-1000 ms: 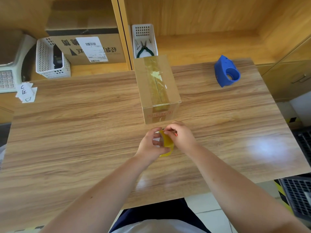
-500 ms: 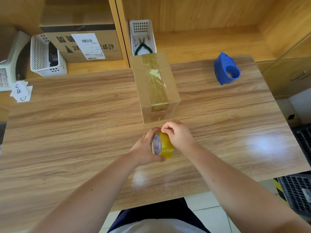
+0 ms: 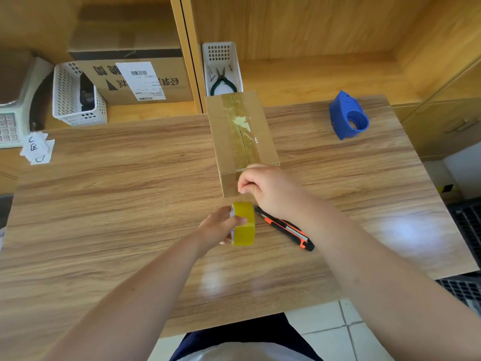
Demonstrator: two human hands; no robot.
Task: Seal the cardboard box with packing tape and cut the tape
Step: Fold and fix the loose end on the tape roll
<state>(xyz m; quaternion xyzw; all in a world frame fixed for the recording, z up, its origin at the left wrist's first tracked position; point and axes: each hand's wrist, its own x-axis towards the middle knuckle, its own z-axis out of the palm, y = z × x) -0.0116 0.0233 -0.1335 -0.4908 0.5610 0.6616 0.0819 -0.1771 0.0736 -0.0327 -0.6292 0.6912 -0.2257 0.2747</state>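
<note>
A long cardboard box [image 3: 223, 136] lies lengthwise on the wooden table [image 3: 104, 204], old clear tape running along its top seam. My left hand [image 3: 218, 226] holds a yellow roll of packing tape [image 3: 243, 224] upright just in front of the box. My right hand [image 3: 268, 188] pinches the free end of the tape against the box's near end face, fingers closed. A black and orange utility knife [image 3: 286, 229] rests on the table under my right wrist, partly hidden by it.
A blue tape dispenser [image 3: 347, 115] sits at the table's far right. Behind the box stands a white basket with pliers [image 3: 222, 71]. On the left shelf are a bigger labelled carton [image 3: 135, 76], another white basket [image 3: 75, 97], a scale [image 3: 13, 113] and paper slips [image 3: 37, 149].
My right hand rose from the roll toward the box's near end, drawing the tape end with it. The utility knife, hidden before, now shows on the table. My left hand kept the roll.
</note>
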